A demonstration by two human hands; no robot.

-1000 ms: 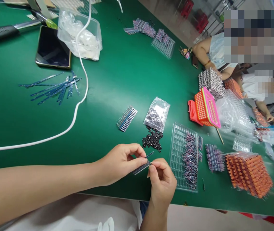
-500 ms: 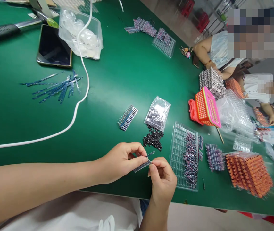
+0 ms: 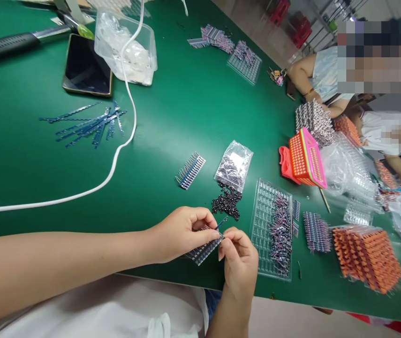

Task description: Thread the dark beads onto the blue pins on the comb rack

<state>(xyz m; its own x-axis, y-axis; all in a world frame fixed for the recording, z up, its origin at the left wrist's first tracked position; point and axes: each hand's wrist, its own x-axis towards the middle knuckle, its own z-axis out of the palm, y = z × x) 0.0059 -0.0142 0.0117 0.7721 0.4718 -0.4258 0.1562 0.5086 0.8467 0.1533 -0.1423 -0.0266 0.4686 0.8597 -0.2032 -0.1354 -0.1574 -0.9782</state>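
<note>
My left hand [image 3: 181, 234] is closed around a strip of small taped components [image 3: 204, 249] near the table's front edge. My right hand [image 3: 238, 260] pinches at the strip's right end, fingertips together; what it pinches is too small to name. Just beyond my hands lies a pile of tiny black beads [image 3: 226, 206] spilled from a clear bag [image 3: 234, 165]. A clear plastic tray [image 3: 264, 206] partly filled with components lies to the right of my right hand.
Another component strip [image 3: 190, 170] lies mid-table. A white cable [image 3: 117, 152] crosses the green table [image 3: 172, 108]. A phone [image 3: 87, 71], clear container [image 3: 127, 47] and blue strips [image 3: 87, 126] sit far left. A pink-orange basket [image 3: 306, 158], orange stacked parts [image 3: 367, 256] and other people sit right.
The strip in my left hand has tilted so more of its face shows. Both hands stay together at the same spot; the view has shifted slightly.
</note>
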